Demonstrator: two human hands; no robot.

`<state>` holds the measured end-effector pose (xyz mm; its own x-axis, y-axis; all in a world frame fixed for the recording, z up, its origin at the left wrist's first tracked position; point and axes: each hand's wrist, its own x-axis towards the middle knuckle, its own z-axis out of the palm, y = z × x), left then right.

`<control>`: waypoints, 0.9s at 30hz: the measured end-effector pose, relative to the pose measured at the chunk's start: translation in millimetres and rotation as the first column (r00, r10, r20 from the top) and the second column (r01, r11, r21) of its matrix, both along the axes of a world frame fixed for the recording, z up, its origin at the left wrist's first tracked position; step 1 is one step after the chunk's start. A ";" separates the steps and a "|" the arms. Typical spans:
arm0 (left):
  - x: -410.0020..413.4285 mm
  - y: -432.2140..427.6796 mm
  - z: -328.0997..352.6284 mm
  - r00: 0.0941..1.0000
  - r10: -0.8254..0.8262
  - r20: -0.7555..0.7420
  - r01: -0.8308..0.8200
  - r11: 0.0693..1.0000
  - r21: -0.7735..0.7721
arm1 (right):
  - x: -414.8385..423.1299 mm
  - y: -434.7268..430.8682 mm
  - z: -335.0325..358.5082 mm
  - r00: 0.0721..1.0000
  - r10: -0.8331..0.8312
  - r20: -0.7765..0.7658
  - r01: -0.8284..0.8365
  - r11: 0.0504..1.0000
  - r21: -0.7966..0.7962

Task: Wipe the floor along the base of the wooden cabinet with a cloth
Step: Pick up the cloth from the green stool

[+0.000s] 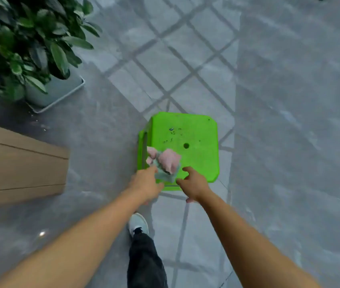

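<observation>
A crumpled pink and pale green cloth (166,163) lies on the near left corner of a bright green plastic stool (196,142). My left hand (146,183) reaches the cloth's near left edge, with the cloth's pale part between thumb and forefinger; motion blur hides whether it grips. My right hand (194,182) hovers just right of the cloth, fingers spread and holding nothing. The wooden cabinet (19,165) stands at the left, its base meeting the grey tiled floor (102,142).
A potted plant (19,48) in a pale pot on a square tray (61,96) stands beyond the cabinet at the upper left. My foot in a pale shoe (138,223) and dark trouser leg are below the stool.
</observation>
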<state>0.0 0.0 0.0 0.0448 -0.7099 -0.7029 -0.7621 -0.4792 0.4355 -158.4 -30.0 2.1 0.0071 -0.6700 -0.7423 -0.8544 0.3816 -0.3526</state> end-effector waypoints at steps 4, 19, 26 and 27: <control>-3.5 -26.3 -67.6 0.936 0.320 -0.150 -0.346 0.915 -0.208 | 21.5 -16.7 -60.4 0.982 -0.147 0.122 0.172 0.959 -0.225; 133.6 240.0 -303.6 0.081 0.989 -0.122 -0.788 0.138 0.600 | 159.1 223.8 -287.3 0.939 0.265 0.219 -0.229 0.957 -0.177; 237.6 298.0 -427.4 0.019 0.996 -0.091 -0.937 0.050 0.345 | 253.6 220.9 -445.5 0.894 0.425 0.140 -0.423 0.905 -0.048; 256.7 288.3 -445.5 -0.032 0.982 -0.187 -0.953 0.026 0.300 | 276.9 202.4 -462.4 0.917 0.348 0.196 -0.335 0.937 -0.097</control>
